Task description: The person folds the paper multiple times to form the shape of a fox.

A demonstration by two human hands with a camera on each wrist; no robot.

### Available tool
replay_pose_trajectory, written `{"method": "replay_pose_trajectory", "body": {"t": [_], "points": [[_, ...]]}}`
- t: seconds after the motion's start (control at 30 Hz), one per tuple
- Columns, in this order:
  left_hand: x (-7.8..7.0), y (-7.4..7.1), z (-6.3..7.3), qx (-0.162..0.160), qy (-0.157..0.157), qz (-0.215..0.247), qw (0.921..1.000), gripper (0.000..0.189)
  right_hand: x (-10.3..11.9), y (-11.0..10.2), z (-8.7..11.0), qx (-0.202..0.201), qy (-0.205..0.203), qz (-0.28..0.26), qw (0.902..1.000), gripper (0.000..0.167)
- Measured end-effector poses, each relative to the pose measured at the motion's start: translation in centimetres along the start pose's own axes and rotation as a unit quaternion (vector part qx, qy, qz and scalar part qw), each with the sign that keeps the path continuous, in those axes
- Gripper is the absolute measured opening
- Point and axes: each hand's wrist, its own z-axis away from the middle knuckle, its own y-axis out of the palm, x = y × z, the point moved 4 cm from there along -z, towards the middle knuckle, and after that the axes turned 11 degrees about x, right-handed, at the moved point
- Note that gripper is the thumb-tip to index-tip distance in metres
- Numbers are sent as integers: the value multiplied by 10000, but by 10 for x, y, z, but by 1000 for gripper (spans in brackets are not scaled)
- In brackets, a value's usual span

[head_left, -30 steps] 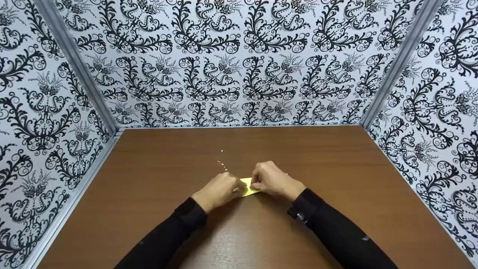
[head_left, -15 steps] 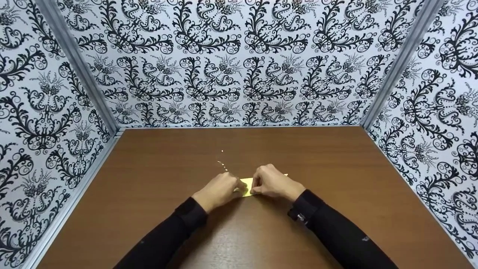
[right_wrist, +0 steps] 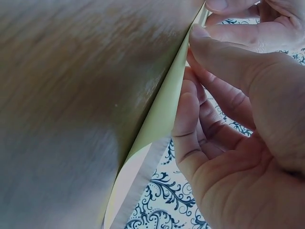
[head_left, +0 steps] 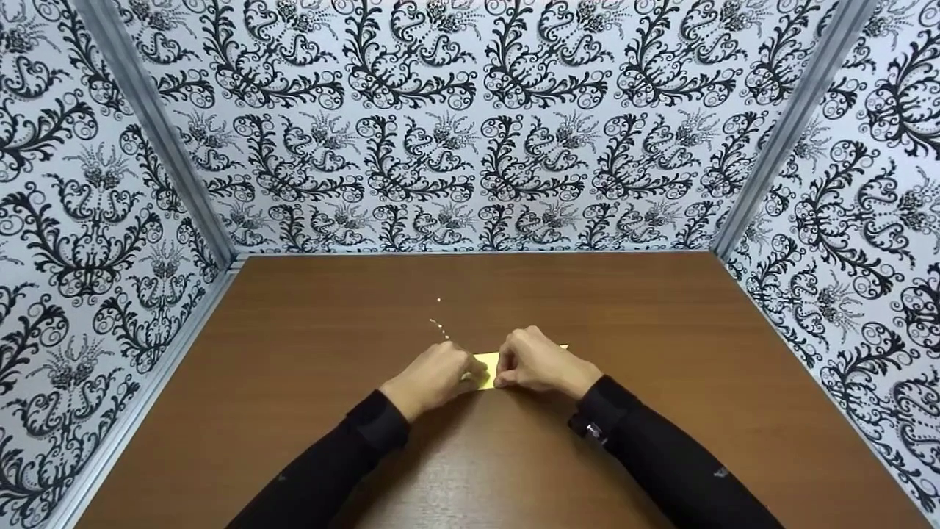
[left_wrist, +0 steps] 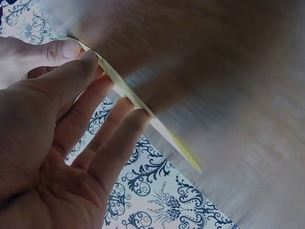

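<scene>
A narrow yellow piece of paper (head_left: 485, 365) lies low on the table, mostly covered by the two hands. My left hand (head_left: 432, 373) pinches its left part at the near edge; in the left wrist view the other fingers stretch along the paper (left_wrist: 162, 130). Close beside it, my right hand (head_left: 542, 361) pinches the same edge between thumb and forefinger. In the right wrist view the paper (right_wrist: 162, 112) looks folded over lengthwise, with a paler layer showing at its loose end. The remaining right fingers curl behind it.
Several tiny pale bits (head_left: 447, 337) lie in a broken line on the brown wooden table (head_left: 330, 308), beyond the left hand. Patterned black-and-white walls (head_left: 470, 147) with grey metal corner posts (head_left: 158, 125) enclose the table at the back and sides.
My right hand has slid slightly toward me along the paper, and the far right tip of the paper has come into view. The left hand keeps its place.
</scene>
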Motion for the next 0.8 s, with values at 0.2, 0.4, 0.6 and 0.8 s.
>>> {"method": "replay_pose_trajectory", "body": {"t": [0.2,0.4,0.6,0.8], "points": [[2,0,-1,-57,-3,-16,10000,4,0,0,0,44,73,-115,9999,15],[1,0,-1,-87,40,36,9999,5,-1,-1,2,55,69,-114,9999,15],[1,1,0,-72,-6,88,9999,6,-2,-2,6,79,28,-126,9999,14],[0,1,-1,-43,-76,106,9999,5,-7,-4,11,72,67,-66,9999,16]]}}
